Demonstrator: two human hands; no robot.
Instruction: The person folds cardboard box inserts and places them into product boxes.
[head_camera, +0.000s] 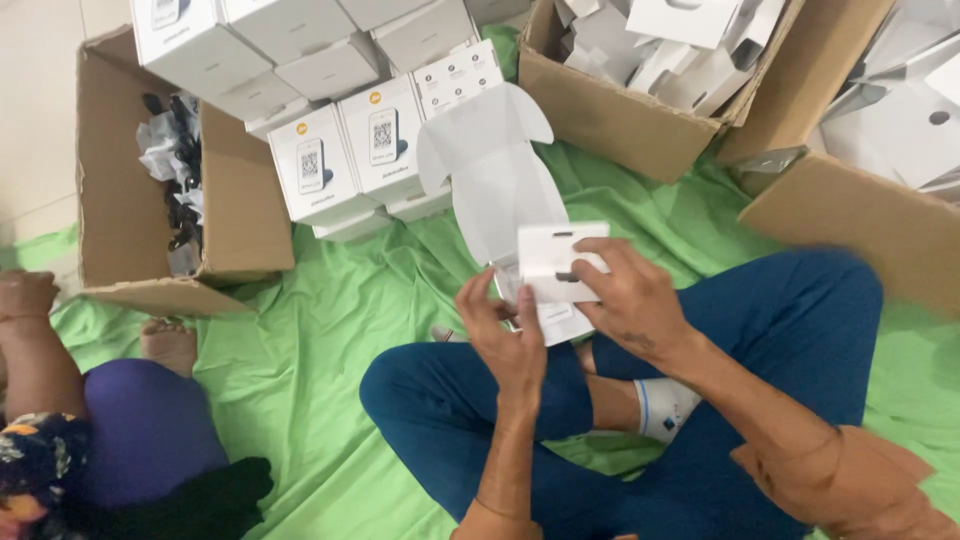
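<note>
Both hands, left hand (510, 335) and right hand (632, 295), gripping white open-flapped box (500, 190)

I see an informal packing place on a tiled floor (40, 120): green sheet (330, 330), cardboard cartons (240, 220), stacked white product boxes (320, 170).

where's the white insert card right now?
Head view, centre: the white insert card is in the right hand, over the open white box, with the left hand just below-left, above the crossed legs.
</note>
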